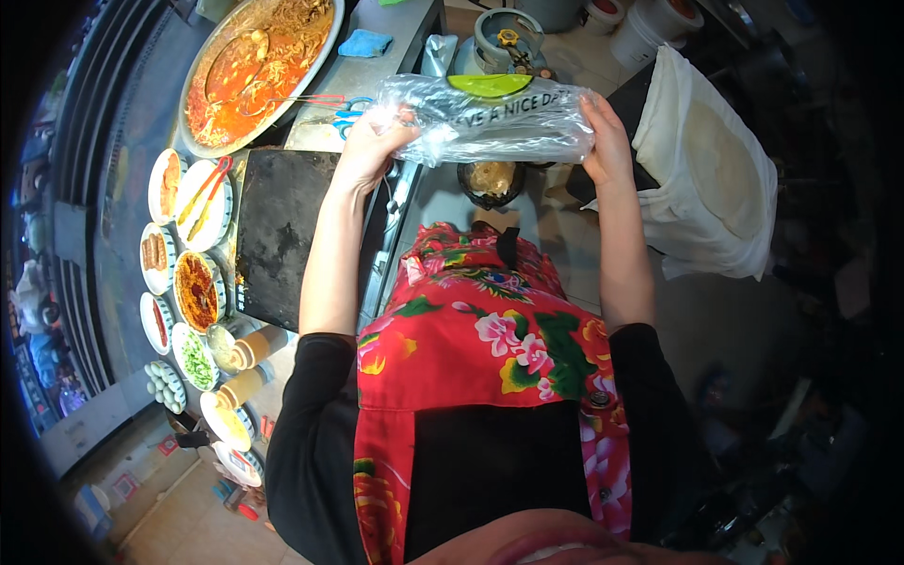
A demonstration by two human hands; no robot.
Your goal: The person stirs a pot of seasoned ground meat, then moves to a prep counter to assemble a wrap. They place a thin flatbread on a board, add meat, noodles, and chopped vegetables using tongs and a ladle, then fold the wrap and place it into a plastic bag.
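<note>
A clear, crinkled plastic bag (499, 132) with a green patch and dark print is stretched sideways in front of me. My left hand (379, 143) is closed on its left end, and my right hand (607, 141) grips its right end. Whether there is anything inside the bag, I cannot tell. Just beyond my left hand lie blue-handled scissors (348, 115) on the counter. Below the bag, at a lower level, a dark round pan (491, 183) with something brownish in it shows partly.
At left stand a black griddle (282, 231), a large pan of red stew (202, 132), and several bowls of fillings beside squeeze bottles (259, 347). A blue cloth (364, 43) lies on the counter. A gas cylinder (508, 42) stands ahead; white cloth (673, 207) covers something at right.
</note>
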